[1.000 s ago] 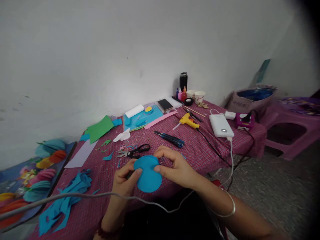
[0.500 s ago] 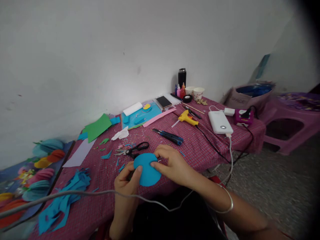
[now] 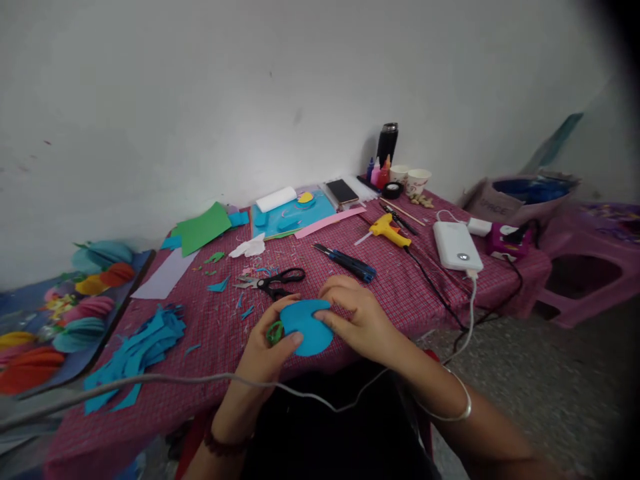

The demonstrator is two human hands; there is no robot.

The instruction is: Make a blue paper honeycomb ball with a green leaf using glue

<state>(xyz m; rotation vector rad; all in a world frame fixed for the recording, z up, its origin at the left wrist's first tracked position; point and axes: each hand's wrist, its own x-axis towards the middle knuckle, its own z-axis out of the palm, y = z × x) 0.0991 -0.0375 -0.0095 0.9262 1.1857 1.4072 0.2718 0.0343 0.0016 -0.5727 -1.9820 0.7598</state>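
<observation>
Between my two hands is a round piece of blue paper [image 3: 311, 331], slightly curved, near the table's front edge. My left hand [image 3: 270, 343] pinches its left side with the thumb on top. A small green looped piece [image 3: 275, 332] shows behind the disc, by my left fingers; what holds it is partly hidden. My right hand [image 3: 353, 313] grips the upper right edge, thumb in front and fingers behind. Black-handled scissors [image 3: 273, 283] lie just beyond my left hand. A blue and black utility knife [image 3: 347, 262] rests beyond my right hand.
A yellow glue gun [image 3: 389, 231] and a white power bank [image 3: 457, 245] lie to the right. Blue paper strips [image 3: 137, 350] are heaped at the left, near finished paper shapes [image 3: 90, 310]. A white cable [image 3: 200, 379] crosses before my forearms.
The blue disc has tilted and curved in my hands, and the green looped piece behind it has come into sight. The whole view has shifted somewhat.
</observation>
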